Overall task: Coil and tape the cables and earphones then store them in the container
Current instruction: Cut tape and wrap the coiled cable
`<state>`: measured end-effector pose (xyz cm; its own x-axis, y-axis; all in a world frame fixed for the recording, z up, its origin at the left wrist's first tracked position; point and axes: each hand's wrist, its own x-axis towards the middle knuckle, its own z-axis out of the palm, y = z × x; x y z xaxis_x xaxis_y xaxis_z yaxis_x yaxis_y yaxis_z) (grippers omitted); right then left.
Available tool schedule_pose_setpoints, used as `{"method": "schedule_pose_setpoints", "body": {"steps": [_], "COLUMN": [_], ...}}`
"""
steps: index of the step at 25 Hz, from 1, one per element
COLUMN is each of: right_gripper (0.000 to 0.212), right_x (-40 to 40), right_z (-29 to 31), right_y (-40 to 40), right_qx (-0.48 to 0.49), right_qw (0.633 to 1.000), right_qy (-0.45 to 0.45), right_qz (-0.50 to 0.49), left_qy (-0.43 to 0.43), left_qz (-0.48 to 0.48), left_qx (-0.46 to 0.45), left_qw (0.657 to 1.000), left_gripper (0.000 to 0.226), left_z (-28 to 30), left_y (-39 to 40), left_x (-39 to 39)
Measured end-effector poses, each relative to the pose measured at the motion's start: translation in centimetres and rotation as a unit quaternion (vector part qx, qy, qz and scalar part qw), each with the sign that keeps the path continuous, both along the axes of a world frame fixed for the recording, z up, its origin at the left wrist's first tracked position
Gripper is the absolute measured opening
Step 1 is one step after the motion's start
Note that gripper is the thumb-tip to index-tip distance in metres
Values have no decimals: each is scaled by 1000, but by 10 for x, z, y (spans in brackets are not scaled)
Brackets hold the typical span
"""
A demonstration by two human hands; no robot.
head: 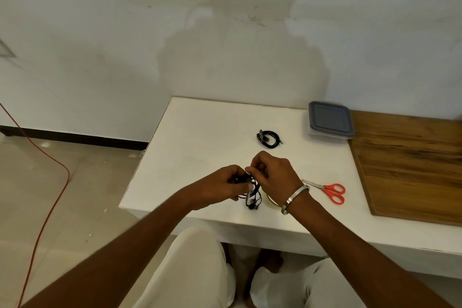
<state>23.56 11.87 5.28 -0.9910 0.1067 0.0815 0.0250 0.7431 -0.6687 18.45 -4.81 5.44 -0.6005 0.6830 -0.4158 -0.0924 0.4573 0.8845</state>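
Step in hand: coiling the black earphones (251,192), by my reading; both hands work the loops just above the near edge of the white desk (200,137), around the middle of that edge.
Left hand (220,187): fingers curled round the bundle of loops, thumb pressed on top; it holds the coil together.
Right hand (271,175): fingers bent inward, pinching a strand at the top of the bundle; whether it is winding or tucking an end cannot be told.
Earphones: partly looped, with a few strands and an earbud hanging below the hands, touching or nearly touching the desk.
Tape roll (271,201): a pale ring on the desk, mostly hidden under the right wrist, close to the near edge.
Scissors (327,190): orange handles, lying to the right of the hands, near the desk's right side.
Coiled cable (268,139): already in a neat black ring, toward the middle of the desk, well apart from the hands; any tape on it is too small to tell.
Container (330,120): at the far right corner, grey lid on.
Next move: probably gather the hanging strands into the coil, then keep one hand clamped while the other reaches the tape. The lid must come off before storing.
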Motion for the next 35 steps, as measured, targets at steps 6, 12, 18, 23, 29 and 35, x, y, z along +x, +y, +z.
{"method": "schedule_pose_setpoints", "body": {"steps": [6,12,18,23,29,35], "right_gripper": [16,18,5,5,24,26], "right_x": [-6,-9,-5,0,4,27], "right_z": [-9,-14,-11,-12,-16,-22], "right_y": [-10,-4,-6,-7,-9,-17], "right_qx": [32,17,-154,-202,72,24], "right_qw": [999,998,984,976,989,936], "right_qy": [-24,-61,-41,-58,-99,-201], "right_qz": [-8,-30,-76,-63,84,287], "left_qy": [169,168,174,176,183,183], "left_qz": [5,63,97,123,182,252], "left_qx": [-101,-65,-89,-95,-116,-111], "left_qw": [980,982,976,972,959,944], "left_gripper": [41,22,14,14,19,24], "left_z": [-19,-26,-29,-29,-34,-31], "left_y": [6,-1,-1,1,-4,-3], "left_x": [11,5,2,4,-9,-29]}}
